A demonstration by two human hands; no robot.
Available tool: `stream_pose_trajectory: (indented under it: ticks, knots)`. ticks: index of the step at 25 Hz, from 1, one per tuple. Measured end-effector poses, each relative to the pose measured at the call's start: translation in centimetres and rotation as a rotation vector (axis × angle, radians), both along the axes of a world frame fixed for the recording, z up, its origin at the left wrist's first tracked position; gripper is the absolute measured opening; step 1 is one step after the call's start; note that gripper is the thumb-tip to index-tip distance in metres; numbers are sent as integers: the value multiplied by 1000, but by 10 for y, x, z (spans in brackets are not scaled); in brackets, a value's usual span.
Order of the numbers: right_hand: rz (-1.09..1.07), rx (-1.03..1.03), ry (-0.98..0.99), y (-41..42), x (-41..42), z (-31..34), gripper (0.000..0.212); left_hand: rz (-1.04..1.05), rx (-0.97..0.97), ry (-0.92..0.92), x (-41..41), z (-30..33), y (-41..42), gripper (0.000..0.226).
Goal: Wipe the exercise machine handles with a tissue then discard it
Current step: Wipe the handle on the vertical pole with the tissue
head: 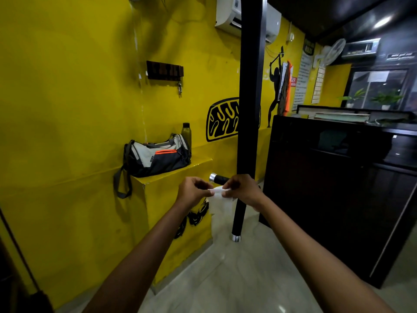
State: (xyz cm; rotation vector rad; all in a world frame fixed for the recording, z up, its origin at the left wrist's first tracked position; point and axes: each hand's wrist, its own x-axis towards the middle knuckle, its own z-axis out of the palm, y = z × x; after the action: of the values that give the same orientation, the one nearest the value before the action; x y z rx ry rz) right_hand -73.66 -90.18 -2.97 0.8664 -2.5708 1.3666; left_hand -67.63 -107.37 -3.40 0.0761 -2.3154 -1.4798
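A: Where do we have the tissue (220, 204) right now?

B: We hold it out in front of us at arm's length, between both hands. Its top edge is stretched flat from one hand to the other, and the rest hangs down loose below our fingers, in front of the yellow wall (67, 109).

A: And how are our fingers set on it?

B: Our left hand (193, 190) pinches the left end of the top edge between thumb and fingertips, the other fingers curled in. Our right hand (242, 189) pinches the right end the same way, thumb on the near side. The two pinches sit close together, only a short strip of tissue showing between them.

A: Are we touching the machine?

B: We cannot tell for sure. The black upright post (250, 86) runs down just behind our right hand, and one handle (220, 179) with a silver end cap pokes out to the left just above the tissue's top edge. A second handle (238, 219) hangs downward below our right hand, its silver cap near the floor (225, 279). The hanging tissue lies just left of that lower handle.

A: What else do we see?

B: A grey and black gym bag (158, 155) on the yellow ledge (176, 175), a dark bottle (186, 134) behind it, and a dark counter (334, 188) on the right.
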Motion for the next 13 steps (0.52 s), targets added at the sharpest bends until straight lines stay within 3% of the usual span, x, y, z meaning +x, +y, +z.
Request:
stream_pose_trajectory:
  ticks: [6, 11, 13]
  knots:
    - [-7, -21, -16, 0, -4, 0, 13, -2, -29, 11, -9, -4, -1, 12]
    - [45, -244, -188, -2, -6, -3, 13, -121, 138, -3, -14, -4, 1, 7]
    - [47, -299, -257, -4, -7, -6, 22, -123, 210, -39, -19, -3, 2, 7]
